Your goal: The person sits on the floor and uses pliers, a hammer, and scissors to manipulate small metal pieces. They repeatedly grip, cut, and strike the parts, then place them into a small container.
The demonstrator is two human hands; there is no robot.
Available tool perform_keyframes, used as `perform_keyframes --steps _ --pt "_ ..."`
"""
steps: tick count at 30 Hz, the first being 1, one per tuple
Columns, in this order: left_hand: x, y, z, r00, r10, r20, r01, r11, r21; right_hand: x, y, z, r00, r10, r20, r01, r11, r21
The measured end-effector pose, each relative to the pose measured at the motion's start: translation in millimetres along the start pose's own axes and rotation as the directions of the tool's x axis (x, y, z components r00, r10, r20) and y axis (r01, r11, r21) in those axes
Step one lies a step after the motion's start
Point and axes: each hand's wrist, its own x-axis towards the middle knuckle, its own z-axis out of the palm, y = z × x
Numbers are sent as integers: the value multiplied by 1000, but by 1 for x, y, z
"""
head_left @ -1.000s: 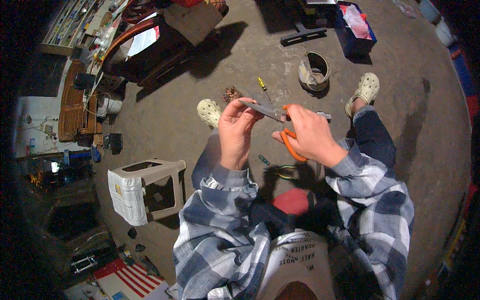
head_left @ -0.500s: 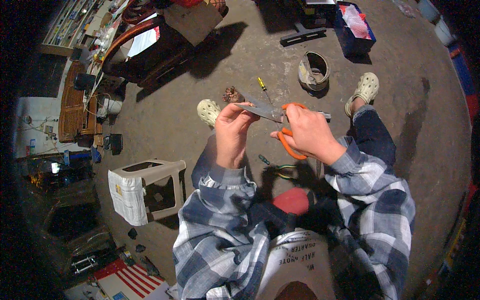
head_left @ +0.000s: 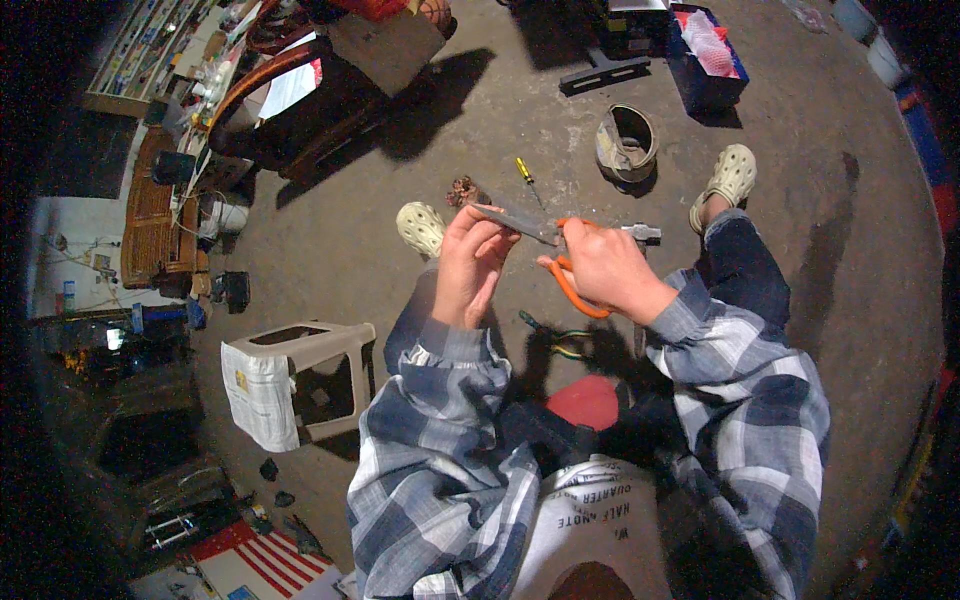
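Observation:
My right hand [head_left: 605, 262] is closed around the orange handles of a pair of scissors [head_left: 530, 225], held above the floor between my knees. The grey blades point left and slightly away from me. Closed fingers of my left hand [head_left: 473, 262] grip the blades near their tip; whether they also pinch something small is hidden. A bundle of copper-coloured wire [head_left: 463, 191] lies beyond my left hand. Past the blades is a yellow-handled screwdriver [head_left: 525, 172]. A hammer [head_left: 643, 234] lies by my right hand, its handle partly hidden. Pliers with green-yellow handles [head_left: 565, 345] lie below the scissors.
A round worn container [head_left: 627, 145] stands ahead to the right, near a dark box [head_left: 705, 70] with pink netting. To my left is a beige plastic stool [head_left: 335, 400] with a white sack over one side. A wooden chair [head_left: 300, 150] stands at the upper left.
The scissors and both hands have shifted slightly left, and the right hand has come a little lower. More of the hammer head shows now. Both grips stay the same.

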Motion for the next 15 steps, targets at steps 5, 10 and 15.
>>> perform_keyframes --steps 5,10,15 --pt "2 -2 -4 997 35 66 -35 999 -4 5 1 -8 994 -85 -67 88 995 42" --pt "3 -3 -7 994 37 107 -36 999 -11 5 1 -9 989 -104 -107 112 990 80" --pt "3 -2 -4 997 50 59 -51 999 11 4 2 -7 998 -61 -33 63 996 57"
